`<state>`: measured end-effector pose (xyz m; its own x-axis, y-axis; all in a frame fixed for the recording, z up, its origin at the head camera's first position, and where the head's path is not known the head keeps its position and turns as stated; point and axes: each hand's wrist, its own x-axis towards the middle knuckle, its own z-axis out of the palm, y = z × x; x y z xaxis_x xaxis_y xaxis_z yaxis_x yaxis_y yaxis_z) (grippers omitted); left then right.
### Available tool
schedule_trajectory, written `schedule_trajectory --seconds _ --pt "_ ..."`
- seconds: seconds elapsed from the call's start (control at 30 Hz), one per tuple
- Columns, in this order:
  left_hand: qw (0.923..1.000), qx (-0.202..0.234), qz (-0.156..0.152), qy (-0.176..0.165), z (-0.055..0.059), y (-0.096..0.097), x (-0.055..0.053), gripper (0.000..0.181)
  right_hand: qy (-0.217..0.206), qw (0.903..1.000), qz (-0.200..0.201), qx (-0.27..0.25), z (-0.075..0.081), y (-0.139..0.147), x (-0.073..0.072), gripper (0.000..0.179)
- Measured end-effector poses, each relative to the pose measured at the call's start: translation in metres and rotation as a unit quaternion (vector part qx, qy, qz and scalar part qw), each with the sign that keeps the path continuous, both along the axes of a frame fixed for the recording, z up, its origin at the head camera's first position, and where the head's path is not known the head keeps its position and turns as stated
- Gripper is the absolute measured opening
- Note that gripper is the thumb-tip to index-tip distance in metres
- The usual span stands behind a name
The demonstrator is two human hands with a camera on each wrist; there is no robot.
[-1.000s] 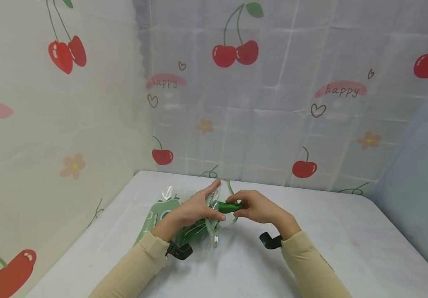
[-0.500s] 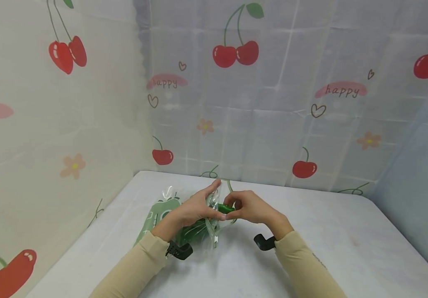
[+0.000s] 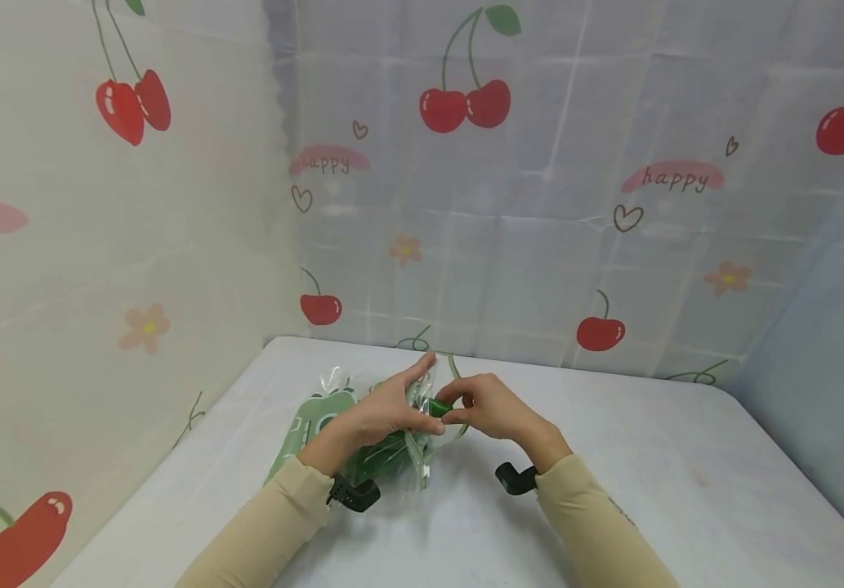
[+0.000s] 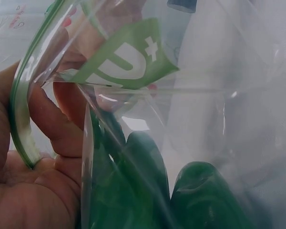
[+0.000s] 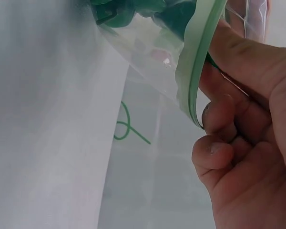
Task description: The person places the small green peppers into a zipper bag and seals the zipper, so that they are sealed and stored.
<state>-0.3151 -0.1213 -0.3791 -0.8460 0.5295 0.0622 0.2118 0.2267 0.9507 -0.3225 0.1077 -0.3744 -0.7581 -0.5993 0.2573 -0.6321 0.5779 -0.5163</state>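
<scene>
A clear zip bag (image 3: 319, 415) with green print lies on the white table. My left hand (image 3: 383, 411) holds its mouth, thumb and index finger spread apart at the opening; its other fingers are hidden in the head view. Several long, shiny green peppers (image 4: 145, 183) show through the plastic in the left wrist view. At the mouth, my right hand (image 3: 498, 410) pinches one green pepper (image 3: 439, 407) between thumb and fingers, most of it hidden by the bag and left hand. The green zip strip (image 5: 200, 67) runs beside the right fingers.
The white table (image 3: 657, 474) reaches back to a hanging sheet (image 3: 539, 269) printed with cherries, with similar sheets at the sides. Black wrist cameras (image 3: 354, 494) sit below both hands.
My right hand has moved left toward the bag's mouth with the green pepper, and less of the pepper shows outside. The left hand and bag have stayed nearly still.
</scene>
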Motion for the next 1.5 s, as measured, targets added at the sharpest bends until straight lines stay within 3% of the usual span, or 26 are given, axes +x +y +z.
schedule_trajectory --seconds 0.2,0.37,0.63,0.83,0.93,1.03,1.23,1.4,1.5 --pt "0.9999 0.009 -0.009 -0.012 -0.001 0.0 0.0 0.121 0.011 0.9997 0.016 -0.012 -0.001 -0.004 -0.001 0.016" --pt "0.9999 0.009 -0.009 -0.004 0.0 0.0 0.0 0.121 0.027 0.9995 0.002 -0.015 -0.003 -0.008 -0.002 0.013" --pt "0.9999 0.006 -0.008 0.001 -0.001 0.0 0.0 0.119 0.05 0.9978 -0.039 -0.021 -0.008 -0.01 -0.002 0.008" --pt "1.0 0.005 -0.008 0.001 -0.001 0.001 0.0 0.12 0.056 0.9917 -0.098 -0.06 -0.012 -0.003 -0.003 0.012" --pt "1.0 0.006 -0.008 0.001 -0.001 0.001 0.0 0.119 0.028 0.9864 -0.137 -0.086 -0.015 0.003 -0.004 0.021" --pt "1.0 0.005 -0.008 0.002 -0.001 0.001 0.0 0.117 -0.028 0.9812 -0.163 -0.099 -0.018 0.01 -0.005 0.028" --pt "0.9999 0.009 -0.007 -0.002 -0.002 0.0 0.0 0.114 -0.156 0.9699 -0.148 -0.114 -0.021 0.019 -0.006 0.033" --pt "0.9977 0.038 -0.005 -0.056 -0.005 0.001 0.0 0.121 -0.192 0.9634 -0.13 -0.134 -0.022 0.022 -0.006 0.034" --pt "0.9973 0.036 -0.004 -0.063 -0.007 0.001 -0.002 0.113 -0.199 0.9604 -0.135 -0.141 -0.022 0.022 -0.006 0.034"
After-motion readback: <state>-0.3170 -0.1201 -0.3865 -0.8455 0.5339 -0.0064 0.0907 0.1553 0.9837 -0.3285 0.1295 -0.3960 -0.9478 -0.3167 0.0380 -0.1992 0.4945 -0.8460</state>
